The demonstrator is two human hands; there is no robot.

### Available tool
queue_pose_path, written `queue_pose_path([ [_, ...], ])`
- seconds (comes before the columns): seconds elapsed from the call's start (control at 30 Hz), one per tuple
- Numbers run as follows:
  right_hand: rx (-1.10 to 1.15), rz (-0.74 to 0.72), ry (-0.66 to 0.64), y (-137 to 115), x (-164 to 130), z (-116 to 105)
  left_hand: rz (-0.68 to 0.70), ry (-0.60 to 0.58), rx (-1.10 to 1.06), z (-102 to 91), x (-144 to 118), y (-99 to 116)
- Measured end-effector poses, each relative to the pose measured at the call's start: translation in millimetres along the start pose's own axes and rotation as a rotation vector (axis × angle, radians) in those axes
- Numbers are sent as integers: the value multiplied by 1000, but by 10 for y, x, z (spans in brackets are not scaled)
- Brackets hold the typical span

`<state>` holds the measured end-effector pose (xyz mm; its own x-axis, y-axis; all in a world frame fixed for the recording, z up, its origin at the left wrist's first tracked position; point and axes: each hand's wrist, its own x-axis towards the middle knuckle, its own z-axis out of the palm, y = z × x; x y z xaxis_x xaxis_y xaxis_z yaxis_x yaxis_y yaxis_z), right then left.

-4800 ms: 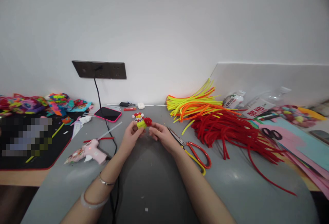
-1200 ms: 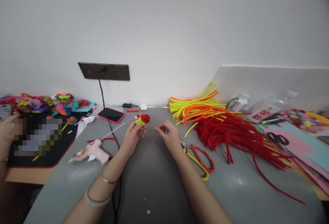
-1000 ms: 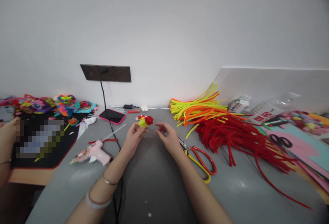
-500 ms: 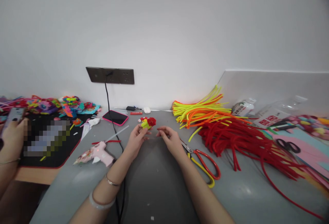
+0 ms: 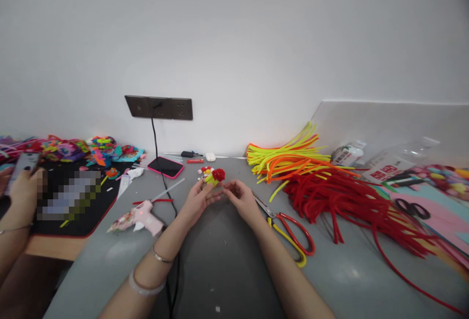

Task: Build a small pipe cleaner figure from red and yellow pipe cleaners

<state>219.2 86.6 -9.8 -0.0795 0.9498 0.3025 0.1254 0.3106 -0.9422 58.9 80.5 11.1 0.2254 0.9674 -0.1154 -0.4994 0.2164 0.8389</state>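
My left hand [image 5: 198,200] holds up a small craft piece [image 5: 215,177] made of a red fuzzy ball on a yellow-green stem, above the grey table [image 5: 227,265]. My right hand [image 5: 242,199] sits close beside it, with the fingertips pinched at the piece's lower end; whether they grip it I cannot tell. Just behind the piece lies a small cluster of red, white and yellow pompoms [image 5: 203,170].
Red-handled scissors [image 5: 289,228] lie right of my right hand. Red pipe cleaners [image 5: 340,202] and yellow-orange ones [image 5: 286,155] are heaped further right. A pink glue gun [image 5: 137,216] with its cord, a phone [image 5: 165,166] and another person's hand holding a phone [image 5: 20,184] are left.
My right hand, apart and open a second ago, has moved in to the craft piece's base. My view has shifted slightly to the left and up.
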Motion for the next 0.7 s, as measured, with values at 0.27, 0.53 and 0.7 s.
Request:
queue_pose_path([
  [0.27,-122,-56,13,-58,-27,13,-37,-10,-7,-5,-11,8],
  [0.53,-261,-87,-9,-73,-36,4,8,-21,18,-16,6,-37],
  [0.7,-257,-88,-31,-64,-32,4,60,15,38,-23,18,-15],
])
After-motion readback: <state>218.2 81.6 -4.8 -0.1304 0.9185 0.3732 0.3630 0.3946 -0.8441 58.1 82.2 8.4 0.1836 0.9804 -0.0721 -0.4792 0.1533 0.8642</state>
